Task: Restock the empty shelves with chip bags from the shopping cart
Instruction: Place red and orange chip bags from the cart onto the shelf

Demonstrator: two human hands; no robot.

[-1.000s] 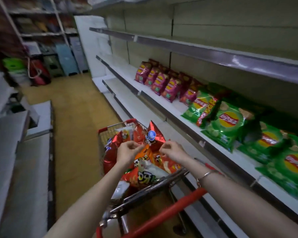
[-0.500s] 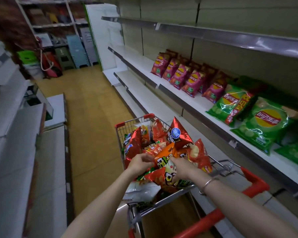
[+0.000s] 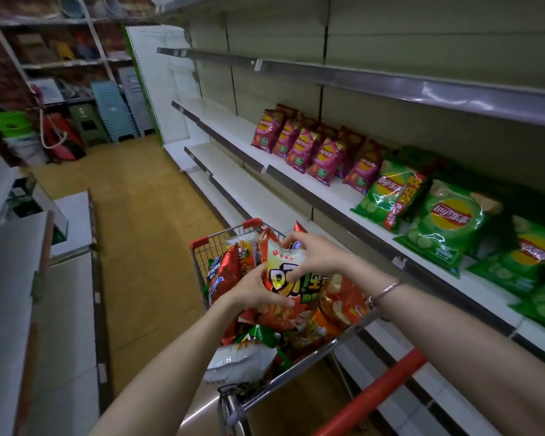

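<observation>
The orange bag (image 3: pixel 285 278) stands upright above the cart (image 3: pixel 202 247), held at both ends. The left hand (image 3: pixel 255 289) curls round its lower left edge, thumb across the front. The right hand (image 3: pixel 317 256) grips the top edge, fingers arched over it. A bracelet (image 3: pixel 384 289) sits on the right wrist.

Under the bag lies a pile (image 3: pixel 337 306) of red and orange packs, with a dark red bag (image 3: pixel 224 275) to the left and a white bag (image 3: pixel 243 360) nearest the handle (image 3: pixel 375 394). To the right runs the shelf (image 3: pixel 324 196), with maroon bags (image 3: pixel 302 147) standing in a row and green bags (image 3: pixel 447 225) lying flat beside them. Nothing stands between the bag and the shelf's bare stretch further along.

Half a second ago both hands were low in the pile; now the bag is raised clear of it.

The hands cover part of the bag's print, and the right edge of the view cuts off the last green bags.
</observation>
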